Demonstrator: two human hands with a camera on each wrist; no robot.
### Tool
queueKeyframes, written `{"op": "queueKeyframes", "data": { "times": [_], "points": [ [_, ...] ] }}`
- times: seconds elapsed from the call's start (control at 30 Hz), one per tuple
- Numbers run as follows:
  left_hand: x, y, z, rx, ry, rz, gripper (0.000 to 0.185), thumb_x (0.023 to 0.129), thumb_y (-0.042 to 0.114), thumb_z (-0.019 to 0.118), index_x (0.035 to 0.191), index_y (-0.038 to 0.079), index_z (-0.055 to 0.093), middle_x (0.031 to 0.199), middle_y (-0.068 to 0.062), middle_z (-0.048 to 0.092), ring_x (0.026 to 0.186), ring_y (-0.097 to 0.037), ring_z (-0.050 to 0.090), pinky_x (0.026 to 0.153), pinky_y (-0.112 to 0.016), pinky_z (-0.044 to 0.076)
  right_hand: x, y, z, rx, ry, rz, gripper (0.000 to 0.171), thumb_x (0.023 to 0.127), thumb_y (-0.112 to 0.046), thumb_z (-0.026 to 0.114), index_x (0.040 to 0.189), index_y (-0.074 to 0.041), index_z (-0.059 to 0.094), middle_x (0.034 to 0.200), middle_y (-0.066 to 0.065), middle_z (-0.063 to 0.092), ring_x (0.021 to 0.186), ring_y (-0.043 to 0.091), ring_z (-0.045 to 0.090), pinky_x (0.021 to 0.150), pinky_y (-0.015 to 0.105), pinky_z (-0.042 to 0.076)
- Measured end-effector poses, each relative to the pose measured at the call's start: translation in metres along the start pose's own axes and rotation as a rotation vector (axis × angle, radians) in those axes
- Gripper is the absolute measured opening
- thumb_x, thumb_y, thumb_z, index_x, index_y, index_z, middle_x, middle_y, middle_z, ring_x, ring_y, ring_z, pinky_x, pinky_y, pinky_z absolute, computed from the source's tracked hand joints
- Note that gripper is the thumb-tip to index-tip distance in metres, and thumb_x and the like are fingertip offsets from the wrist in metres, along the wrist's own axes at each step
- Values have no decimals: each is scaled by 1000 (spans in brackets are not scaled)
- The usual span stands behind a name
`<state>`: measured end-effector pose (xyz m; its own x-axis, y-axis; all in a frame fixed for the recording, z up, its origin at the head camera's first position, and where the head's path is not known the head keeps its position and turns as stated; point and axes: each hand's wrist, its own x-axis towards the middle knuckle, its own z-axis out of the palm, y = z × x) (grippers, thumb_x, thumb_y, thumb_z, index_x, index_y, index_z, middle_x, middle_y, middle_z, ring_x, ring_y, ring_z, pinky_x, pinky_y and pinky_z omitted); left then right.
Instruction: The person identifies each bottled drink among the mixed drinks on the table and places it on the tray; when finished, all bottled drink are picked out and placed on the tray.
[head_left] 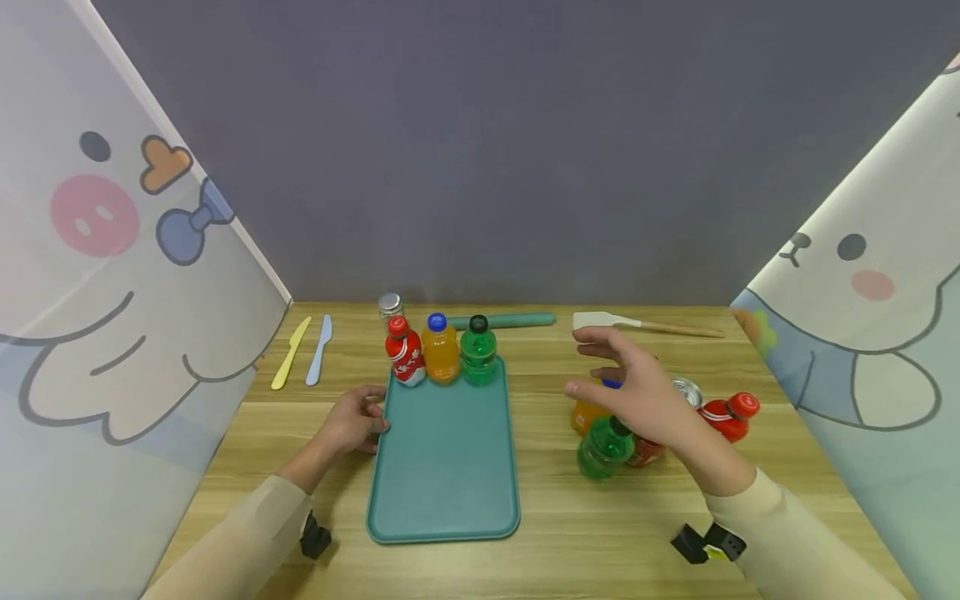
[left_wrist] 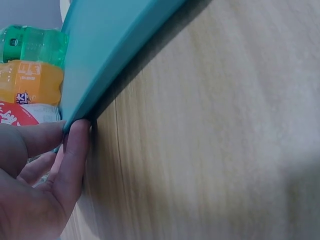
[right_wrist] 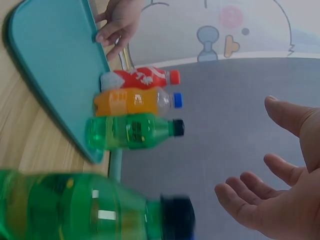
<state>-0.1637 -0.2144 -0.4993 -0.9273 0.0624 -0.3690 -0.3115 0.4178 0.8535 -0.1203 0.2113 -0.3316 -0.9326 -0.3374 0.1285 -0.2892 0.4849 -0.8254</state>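
**Left hand on the tray edge, right hand hanging over a bunch of bottles**

So the flat teal plastic tray (head_left: 444, 467) sits at the centre of the light wooden table (head_left: 540, 508). Along its far edge, three small bottles stand upright in a row, just beside each other: a red bottle with a red cap (head_left: 406, 352), an orange bottle with a blue cap (head_left: 440, 349) and a green bottle with a black cap (head_left: 478, 350).

The left hand (head_left: 352, 423) rests against the tray's left rim. In the left wrist view its fingers (left_wrist: 72, 160) are fairly straight and press on the edge rather than wrapping it.

The right hand (head_left: 637, 392) hovers right of centre with its fingers (right_wrist: 250, 197) spread and relaxed, holding nothing. Right under it is a loose cluster on the table: a second green bottle with a dark cap (head_left: 603, 447), an orange bottle mostly hidden by the hand (head_left: 583, 414), a red bottle lying on its side (head_left: 727, 415) and a silver can top (head_left: 687, 392).

Further back: a yellow plastic knife (head_left: 291, 352) and a pale blue plastic knife (head_left: 319, 349) at the left, a white spatula with a wooden handle (head_left: 637, 323) at the upper right, and a teal rod (head_left: 517, 320) behind the tray.
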Motion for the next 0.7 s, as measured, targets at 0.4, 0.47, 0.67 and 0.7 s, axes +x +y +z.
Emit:
{"op": "queueKeyframes", "data": {
  "times": [0.4, 0.47, 0.67, 0.7],
  "points": [
    [-7, -1, 0, 0, 7, 12, 58, 91, -6, 68, 146, -1, 49, 105, -16, 57, 83, -22, 61, 62, -39, 63, -55, 24, -46, -68, 150, -22, 58, 91, -5, 77, 143, -6, 53, 137, -7, 58, 120, -5, 56, 91, 12, 54],
    [-8, -1, 0, 4, 9, 24, 58, 91, -5, 67, 146, -2, 49, 105, -16, 57, 82, -22, 61, 61, -39, 63, -63, 30, -53, -82, 176, -20, 58, 90, -1, 76, 143, -4, 52, 136, -12, 57, 119, -7, 55, 89, 11, 54],
    [-9, 1, 0, -17, 2, 37, 59, 89, -7, 65, 145, -5, 48, 102, -15, 55, 80, -22, 60, 60, -39, 62, -87, 49, -74, -147, 244, 50, 60, 89, -2, 78, 143, -7, 52, 130, -20, 57, 114, -10, 56, 84, 7, 52],
    [-9, 1, 0, -22, -4, 36, 59, 89, -7, 65, 145, -5, 48, 102, -15, 55, 79, -21, 60, 60, -39, 62, -90, 52, -78, -156, 255, 59, 60, 89, -2, 78, 142, -8, 53, 129, -21, 57, 114, -11, 56, 83, 6, 52]
  ]
}}
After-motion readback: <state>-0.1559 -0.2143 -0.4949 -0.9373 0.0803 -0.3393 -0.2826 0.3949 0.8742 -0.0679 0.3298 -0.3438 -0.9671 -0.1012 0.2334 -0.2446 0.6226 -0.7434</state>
